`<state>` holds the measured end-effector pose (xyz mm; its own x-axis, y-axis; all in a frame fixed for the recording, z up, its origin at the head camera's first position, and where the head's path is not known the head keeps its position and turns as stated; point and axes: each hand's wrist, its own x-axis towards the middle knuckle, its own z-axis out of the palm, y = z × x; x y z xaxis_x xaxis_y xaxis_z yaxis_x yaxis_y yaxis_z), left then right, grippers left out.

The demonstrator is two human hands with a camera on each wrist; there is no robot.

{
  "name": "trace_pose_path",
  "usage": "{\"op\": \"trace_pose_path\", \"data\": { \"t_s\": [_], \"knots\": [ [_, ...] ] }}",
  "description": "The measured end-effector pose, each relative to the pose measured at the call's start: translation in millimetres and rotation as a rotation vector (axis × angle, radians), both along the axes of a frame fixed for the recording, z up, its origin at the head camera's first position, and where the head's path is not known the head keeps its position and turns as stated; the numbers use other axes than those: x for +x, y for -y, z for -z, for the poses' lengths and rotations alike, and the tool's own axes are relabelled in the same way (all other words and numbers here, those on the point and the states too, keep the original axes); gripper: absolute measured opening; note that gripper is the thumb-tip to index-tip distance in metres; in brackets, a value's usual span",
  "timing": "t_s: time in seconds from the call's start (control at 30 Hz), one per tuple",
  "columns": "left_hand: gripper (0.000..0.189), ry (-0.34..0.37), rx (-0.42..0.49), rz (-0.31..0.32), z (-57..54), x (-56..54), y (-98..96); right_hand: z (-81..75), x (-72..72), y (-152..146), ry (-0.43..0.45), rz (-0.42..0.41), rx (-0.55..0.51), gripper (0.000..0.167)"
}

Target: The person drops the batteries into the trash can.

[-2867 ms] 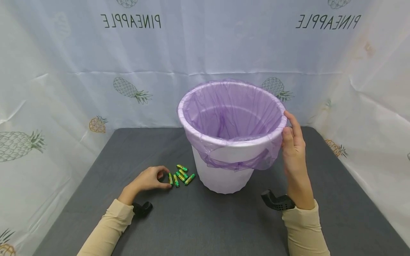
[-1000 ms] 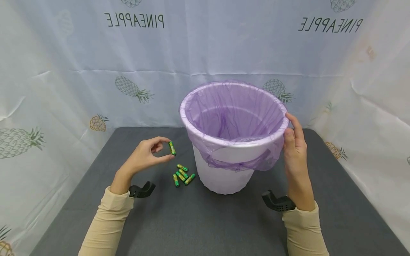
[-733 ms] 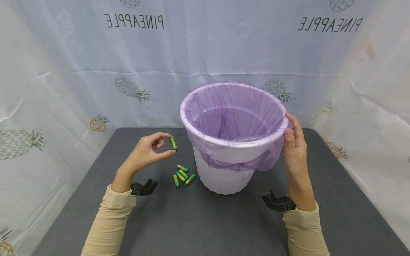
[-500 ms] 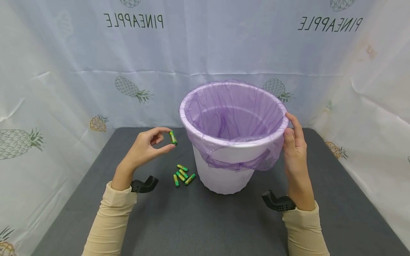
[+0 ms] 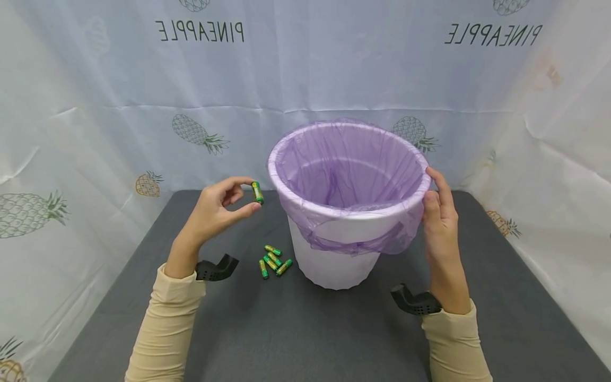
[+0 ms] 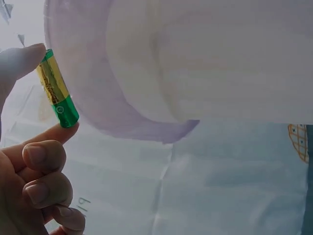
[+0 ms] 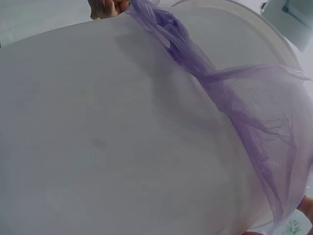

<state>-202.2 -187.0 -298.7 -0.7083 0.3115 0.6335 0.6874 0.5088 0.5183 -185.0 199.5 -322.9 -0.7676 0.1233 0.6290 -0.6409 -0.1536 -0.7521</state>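
My left hand (image 5: 210, 215) pinches a small green and gold battery (image 5: 258, 193) by its two ends, between thumb and index finger. It is held up in the air, left of a white trash bin (image 5: 331, 268). In the left wrist view the same battery (image 6: 57, 89) tilts, and the other fingers are curled beneath. A sheer purple trash bag (image 5: 363, 247) lines the bin and folds down over its rim. With its fingertips, my right hand (image 5: 441, 228) touches the right side of the rim; its fingers look mostly straight. Several more batteries (image 5: 272, 260) lie on the table.
The table has a dark grey cover (image 5: 305, 329). A pale curtain (image 5: 248, 79) printed with pineapples hangs behind and along both sides. Black wrist cameras (image 5: 217, 268) stick out from both wrists. The bin's rim stands well above the table.
My left hand has picked one battery off the table, beside the others, and raised it to just below the bin's rim height. The right hand and the bin stay in place.
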Motion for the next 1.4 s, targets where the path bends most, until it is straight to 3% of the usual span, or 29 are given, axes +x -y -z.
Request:
{"op": "trace_pose_path", "data": {
  "t_s": [0.3, 0.5, 0.77, 1.03, 1.4],
  "knots": [
    [0.035, -0.043, 0.062, 0.019, -10.4, -1.3, -4.4, -1.2, 0.1, 0, -0.01, 0.005, -0.001, 0.038],
    [0.035, -0.064, 0.079, 0.039, -15.2, -2.4, -7.7, -0.6, 0.3, 1, 0.032, 0.058, -0.008, 0.037],
    [0.034, -0.083, 0.059, 0.044, -21.9, -4.4, -12.5, -1.4, 0.2, 1, 0.01, 0.039, -0.001, 0.038],
    [0.063, -0.131, 0.076, 0.099, -24.5, -8.5, -18.8, 1.0, -1.6, 1, 0.035, 0.078, 0.003, 0.037],
    [0.071, -0.122, 0.077, 0.1, -26.4, -13.8, -29.0, -0.9, 1.8, 4, 0.071, 0.116, 0.01, 0.039]
  ]
}}
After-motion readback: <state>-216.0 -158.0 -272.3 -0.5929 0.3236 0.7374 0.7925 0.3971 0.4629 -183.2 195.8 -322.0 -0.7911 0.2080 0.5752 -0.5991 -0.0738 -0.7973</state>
